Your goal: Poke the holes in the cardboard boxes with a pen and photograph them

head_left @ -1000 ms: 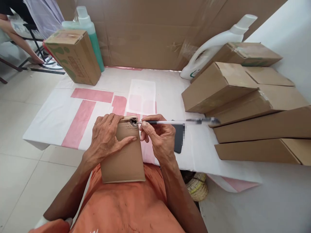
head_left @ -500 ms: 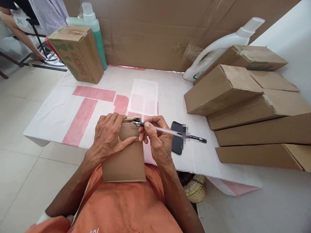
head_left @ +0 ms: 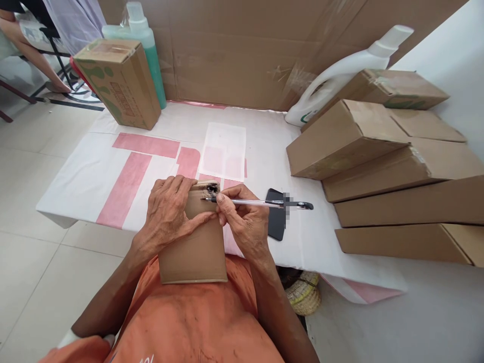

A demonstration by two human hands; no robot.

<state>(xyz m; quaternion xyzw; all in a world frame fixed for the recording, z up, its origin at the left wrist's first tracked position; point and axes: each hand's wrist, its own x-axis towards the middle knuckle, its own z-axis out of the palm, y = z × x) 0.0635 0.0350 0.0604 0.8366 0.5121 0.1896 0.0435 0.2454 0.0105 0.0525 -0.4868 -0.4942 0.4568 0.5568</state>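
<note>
A brown cardboard piece, perhaps a flat box, leans between my lap and the table edge. My left hand grips its left side, with the thumb laid across the front and the fingers over the upper edge. A dark, ragged, inked hole shows at its top right corner. In my right hand a clear-barrelled pen is pinched near its tip. The pen lies almost level, its point at the cardboard just below the hole. Behind the pen's far end is a black phone on the table.
A sheet of white paper lies on the cloth-covered table. Several cardboard boxes line the right side, by a white bottle. At back left stand another box and a green liquid bottle. A person's leg shows beyond.
The pen tip has moved from the dark hole down and left onto plain cardboard. The pen's far end has risen, making it more level. My left hand stays in place.
</note>
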